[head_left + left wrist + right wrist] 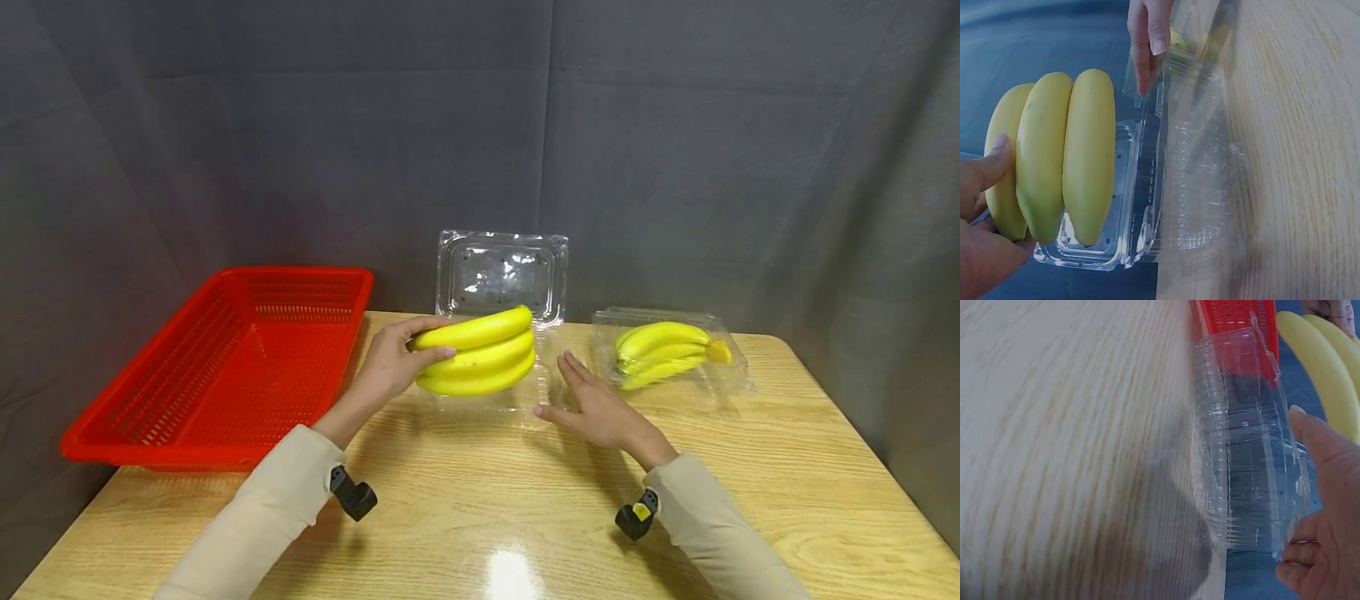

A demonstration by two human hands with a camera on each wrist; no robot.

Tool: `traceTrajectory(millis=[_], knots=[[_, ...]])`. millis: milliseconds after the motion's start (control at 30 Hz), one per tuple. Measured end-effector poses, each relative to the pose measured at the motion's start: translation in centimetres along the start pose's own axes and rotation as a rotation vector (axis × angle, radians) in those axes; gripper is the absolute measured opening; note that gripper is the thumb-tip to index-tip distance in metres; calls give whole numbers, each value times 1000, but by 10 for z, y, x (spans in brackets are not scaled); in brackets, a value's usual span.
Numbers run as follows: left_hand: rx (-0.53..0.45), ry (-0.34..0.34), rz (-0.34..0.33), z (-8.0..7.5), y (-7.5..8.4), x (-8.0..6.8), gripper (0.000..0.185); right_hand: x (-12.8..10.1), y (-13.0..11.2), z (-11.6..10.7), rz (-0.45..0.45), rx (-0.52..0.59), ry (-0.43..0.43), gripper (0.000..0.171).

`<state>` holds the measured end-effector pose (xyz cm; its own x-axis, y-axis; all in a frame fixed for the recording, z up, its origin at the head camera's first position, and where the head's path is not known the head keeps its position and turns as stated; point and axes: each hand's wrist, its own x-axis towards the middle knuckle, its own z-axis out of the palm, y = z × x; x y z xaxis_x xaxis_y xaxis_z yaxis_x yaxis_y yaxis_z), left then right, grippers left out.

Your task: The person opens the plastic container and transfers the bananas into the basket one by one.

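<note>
My left hand [392, 360] grips a bunch of yellow bananas [480, 354] by its left end, thumb across the front. The bunch is held over a clear plastic clamshell container [1194, 206], whose lid [502, 275] stands upright at the back. Beside the container's right end is my right hand [600, 410], thumb and fingers spread apart and nothing in its grasp. From the right wrist, its fingertips [1300, 553] show right at the container's rim. The bananas hide much of the container in the head view.
A red plastic basket [225, 454] stands at the left of the wooden table [450, 517]. To the right lies another clear container [731, 367] with yellow bananas [660, 346] inside. A grey curtain [480, 125] hangs behind the table.
</note>
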<state>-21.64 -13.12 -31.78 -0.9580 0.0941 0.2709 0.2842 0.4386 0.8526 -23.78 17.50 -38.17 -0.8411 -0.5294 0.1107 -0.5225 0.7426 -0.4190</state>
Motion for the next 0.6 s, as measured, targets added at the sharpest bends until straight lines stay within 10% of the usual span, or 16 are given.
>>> traceTrajectory(millis=[600], knots=[[-8,-41,51,-27,16,-18,38,1,1,2,-39,-109,19,99]])
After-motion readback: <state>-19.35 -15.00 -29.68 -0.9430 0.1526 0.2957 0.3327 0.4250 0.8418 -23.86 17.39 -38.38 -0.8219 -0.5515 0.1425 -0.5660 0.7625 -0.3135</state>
